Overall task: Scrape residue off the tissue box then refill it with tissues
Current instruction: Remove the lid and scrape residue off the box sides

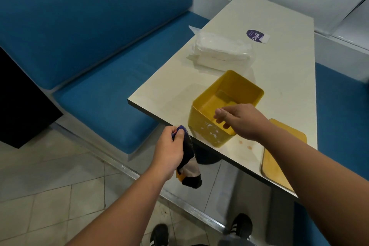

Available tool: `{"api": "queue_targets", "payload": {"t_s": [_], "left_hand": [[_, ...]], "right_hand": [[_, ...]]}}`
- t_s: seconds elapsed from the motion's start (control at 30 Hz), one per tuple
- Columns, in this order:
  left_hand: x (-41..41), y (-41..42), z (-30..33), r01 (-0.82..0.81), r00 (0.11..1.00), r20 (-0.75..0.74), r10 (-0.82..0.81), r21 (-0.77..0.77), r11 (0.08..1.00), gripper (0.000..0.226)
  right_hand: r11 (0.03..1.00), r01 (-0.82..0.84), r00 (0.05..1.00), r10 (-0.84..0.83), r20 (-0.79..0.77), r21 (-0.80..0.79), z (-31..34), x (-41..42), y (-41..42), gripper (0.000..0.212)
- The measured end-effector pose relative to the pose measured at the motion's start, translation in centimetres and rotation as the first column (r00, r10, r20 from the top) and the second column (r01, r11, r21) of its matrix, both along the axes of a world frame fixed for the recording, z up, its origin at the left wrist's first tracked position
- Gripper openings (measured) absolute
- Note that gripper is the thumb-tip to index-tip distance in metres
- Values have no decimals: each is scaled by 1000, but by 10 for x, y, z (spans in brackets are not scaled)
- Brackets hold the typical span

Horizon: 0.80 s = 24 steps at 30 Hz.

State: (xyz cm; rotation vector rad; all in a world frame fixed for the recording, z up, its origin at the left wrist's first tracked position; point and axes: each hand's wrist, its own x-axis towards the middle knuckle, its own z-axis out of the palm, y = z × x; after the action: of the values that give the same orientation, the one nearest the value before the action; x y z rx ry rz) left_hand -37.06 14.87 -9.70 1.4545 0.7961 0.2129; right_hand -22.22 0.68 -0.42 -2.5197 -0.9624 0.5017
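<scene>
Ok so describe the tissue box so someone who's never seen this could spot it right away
Find the cream table between the blue benches. At its near corner stands an open yellow tissue box, with the right hand over its rim. Unlike the flat yellow lid beside it, it is deep and flecked with white residue.

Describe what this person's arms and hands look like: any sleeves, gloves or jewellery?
Both arms are bare for as much as is in view, with no sleeves showing. The left hand and right hand wear no gloves, and no rings, watch or bracelets are visible. Lower down, dark shoes with white stripes show.
</scene>
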Motion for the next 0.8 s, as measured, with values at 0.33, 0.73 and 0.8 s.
{"api": "queue_targets", "payload": {"t_s": [0.33, 0.73, 0.8], "left_hand": [[23, -32, 30, -94, 977, 178, 114, -116, 989, 6], [30, -68, 35, -174, 962, 221, 158, 58, 983, 13], [27, -72, 35, -122, 968, 225, 109, 44, 992, 11]], "right_hand": [[985, -6, 998, 18, 67, -173, -11, -2, 13, 76], [973, -33, 998, 43, 37, -227, -7, -2, 15, 61], [973, -32, 998, 42, 39, -227, -8, -2, 14, 58]]}}
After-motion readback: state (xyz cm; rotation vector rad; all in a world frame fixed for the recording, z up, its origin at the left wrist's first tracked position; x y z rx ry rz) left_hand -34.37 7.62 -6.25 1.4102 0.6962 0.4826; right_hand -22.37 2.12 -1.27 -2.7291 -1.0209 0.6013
